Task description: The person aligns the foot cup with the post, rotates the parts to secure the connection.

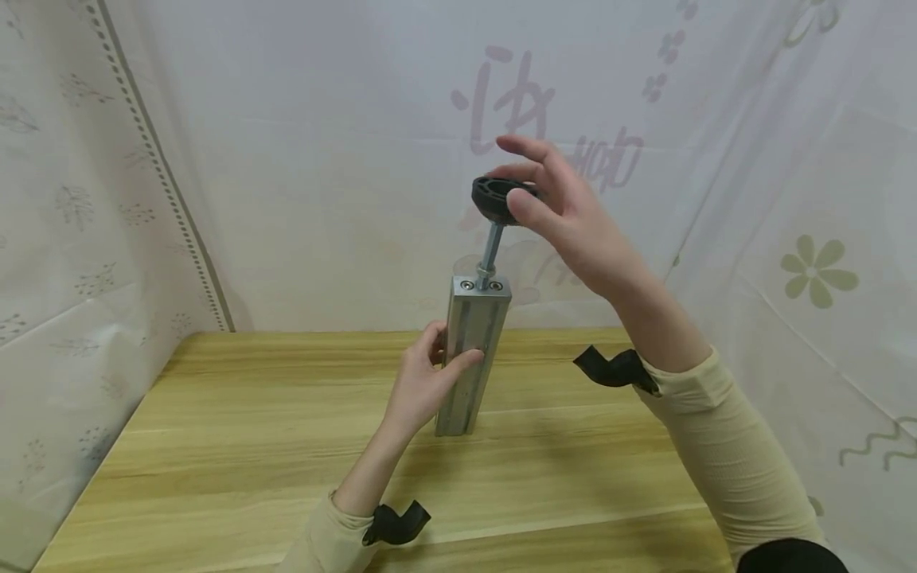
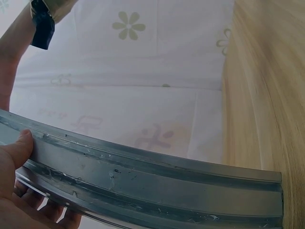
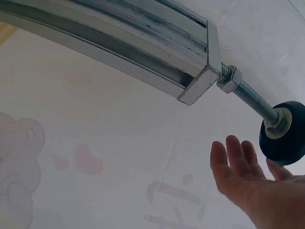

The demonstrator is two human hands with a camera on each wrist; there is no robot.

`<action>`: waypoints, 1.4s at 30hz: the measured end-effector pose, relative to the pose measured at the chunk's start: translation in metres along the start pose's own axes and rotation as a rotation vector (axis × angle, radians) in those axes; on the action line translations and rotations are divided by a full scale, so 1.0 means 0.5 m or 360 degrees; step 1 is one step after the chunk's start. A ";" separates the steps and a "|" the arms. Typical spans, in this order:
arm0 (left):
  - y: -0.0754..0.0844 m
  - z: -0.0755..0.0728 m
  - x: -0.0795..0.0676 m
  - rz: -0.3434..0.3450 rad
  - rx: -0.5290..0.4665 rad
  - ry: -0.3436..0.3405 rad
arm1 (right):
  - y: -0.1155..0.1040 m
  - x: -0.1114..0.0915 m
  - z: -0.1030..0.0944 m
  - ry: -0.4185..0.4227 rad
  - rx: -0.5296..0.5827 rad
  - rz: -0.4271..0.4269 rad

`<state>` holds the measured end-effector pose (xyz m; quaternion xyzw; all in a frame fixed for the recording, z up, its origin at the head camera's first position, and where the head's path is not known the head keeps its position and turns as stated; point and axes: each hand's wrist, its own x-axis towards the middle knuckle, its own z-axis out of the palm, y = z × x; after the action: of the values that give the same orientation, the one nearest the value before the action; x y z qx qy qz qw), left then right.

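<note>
An aluminium profile (image 1: pixel 474 326) stands on end on the table, leaning slightly. My left hand (image 1: pixel 423 382) grips it around the middle, thumb across the near face and fingers behind, as the left wrist view also shows. From the profile's top end plate rises a threaded rod (image 3: pixel 257 99) with a hex nut (image 3: pixel 230 79) near the plate. A round black levelling foot (image 1: pixel 491 204) sits on the rod's upper end. Beside that foot is my right hand (image 1: pixel 576 227), its fingers spread and loosely extended, the thumb overlapping the foot's edge in the head view.
The wood-grain table (image 1: pixel 236 430) reaches back to a pale printed cloth (image 1: pixel 322 183), which also hangs at both sides. Black straps (image 1: pixel 616 369) stick out from both wrists. Two bolt heads (image 1: pixel 496 285) show in the profile's end plate.
</note>
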<state>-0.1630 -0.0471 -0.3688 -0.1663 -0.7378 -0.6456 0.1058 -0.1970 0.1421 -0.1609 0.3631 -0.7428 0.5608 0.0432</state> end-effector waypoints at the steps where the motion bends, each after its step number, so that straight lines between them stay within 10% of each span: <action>1: 0.000 0.000 0.000 -0.0002 0.0001 -0.0001 | 0.004 0.001 -0.003 -0.0022 0.0061 -0.0022; 12: 0.000 0.001 -0.002 -0.0020 0.0005 -0.0018 | 0.020 0.000 -0.017 -0.0197 0.0557 -0.0082; 28: 0.003 -0.001 -0.003 -0.0016 0.0008 -0.0012 | -0.009 -0.006 0.015 0.0085 -0.0112 0.0019; 42: 0.004 0.000 -0.002 -0.0049 0.0005 -0.0013 | 0.012 -0.008 0.006 -0.0048 0.0202 -0.0143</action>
<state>-0.1612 -0.0471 -0.3675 -0.1575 -0.7417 -0.6453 0.0930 -0.1965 0.1420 -0.1688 0.4064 -0.6893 0.5988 0.0341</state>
